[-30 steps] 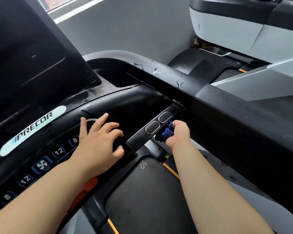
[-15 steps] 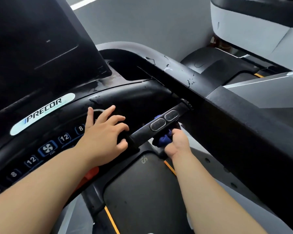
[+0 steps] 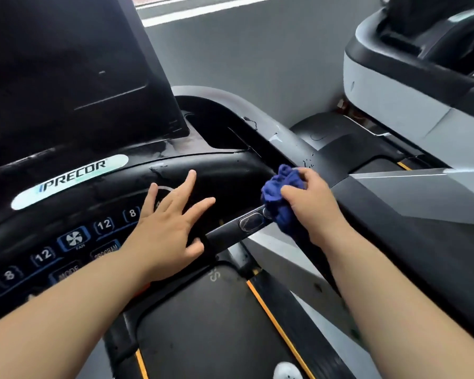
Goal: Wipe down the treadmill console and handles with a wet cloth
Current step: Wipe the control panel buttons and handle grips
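The black treadmill console (image 3: 74, 203) fills the left half, with a PRECOR label and numbered buttons. My left hand (image 3: 167, 228) rests flat on its right edge, fingers spread, holding nothing. A short black handle bar (image 3: 230, 231) with oval sensor pads runs from the console toward the right side rail (image 3: 411, 242). My right hand (image 3: 312, 206) is closed on a bunched blue cloth (image 3: 282, 195) and presses it onto the far end of that bar, covering one pad.
The dark screen (image 3: 66, 72) leans over the console at upper left. The running belt (image 3: 208, 329) with orange edge stripes lies below my arms. A second grey machine (image 3: 411, 86) stands at upper right, beside a grey wall (image 3: 257, 56).
My right hand came up from under the handle bar with the cloth and now sits on top of its far end. My left hand has spread its fingers flatter on the console.
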A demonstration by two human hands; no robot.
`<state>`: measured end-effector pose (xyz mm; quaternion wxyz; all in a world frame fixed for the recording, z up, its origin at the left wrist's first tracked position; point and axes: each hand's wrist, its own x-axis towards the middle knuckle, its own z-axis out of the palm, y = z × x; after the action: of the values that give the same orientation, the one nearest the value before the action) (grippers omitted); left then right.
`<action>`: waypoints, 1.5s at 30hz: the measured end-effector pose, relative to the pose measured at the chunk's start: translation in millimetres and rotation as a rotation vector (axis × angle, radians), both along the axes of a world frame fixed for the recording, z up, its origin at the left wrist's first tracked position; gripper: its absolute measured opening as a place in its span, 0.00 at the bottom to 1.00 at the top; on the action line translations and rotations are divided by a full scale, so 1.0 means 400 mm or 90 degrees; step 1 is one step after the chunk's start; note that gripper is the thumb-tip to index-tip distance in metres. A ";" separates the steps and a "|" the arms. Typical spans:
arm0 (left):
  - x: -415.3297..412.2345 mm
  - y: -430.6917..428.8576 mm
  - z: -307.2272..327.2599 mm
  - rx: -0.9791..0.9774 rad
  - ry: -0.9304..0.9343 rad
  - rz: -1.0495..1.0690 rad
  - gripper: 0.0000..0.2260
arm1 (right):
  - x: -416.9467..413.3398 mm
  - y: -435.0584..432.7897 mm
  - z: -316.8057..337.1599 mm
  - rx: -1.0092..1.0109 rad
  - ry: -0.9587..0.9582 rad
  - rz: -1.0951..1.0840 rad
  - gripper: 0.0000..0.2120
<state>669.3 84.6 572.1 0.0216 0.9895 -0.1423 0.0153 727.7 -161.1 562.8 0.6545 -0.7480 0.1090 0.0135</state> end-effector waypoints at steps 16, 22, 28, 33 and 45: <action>-0.048 0.062 0.012 0.028 -0.057 0.163 0.29 | 0.118 0.244 -0.014 -0.688 0.036 0.744 0.13; -0.044 0.043 0.005 0.032 -0.053 0.173 0.30 | 0.101 0.270 0.012 -0.482 0.002 0.764 0.11; -0.046 0.059 -0.003 0.059 -0.060 0.161 0.31 | 0.142 0.150 -0.001 -0.619 0.064 0.766 0.15; -0.047 0.065 -0.004 0.058 -0.056 0.151 0.31 | 0.205 0.047 0.007 -0.817 0.088 0.703 0.17; -0.052 0.049 0.037 -0.015 -0.002 0.149 0.30 | 0.001 0.232 0.026 -0.390 0.018 0.545 0.10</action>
<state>648.4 104.4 586.8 0.0308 0.9990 -0.0260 0.0212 728.2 -68.2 573.1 0.3399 -0.8825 -0.1990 0.2572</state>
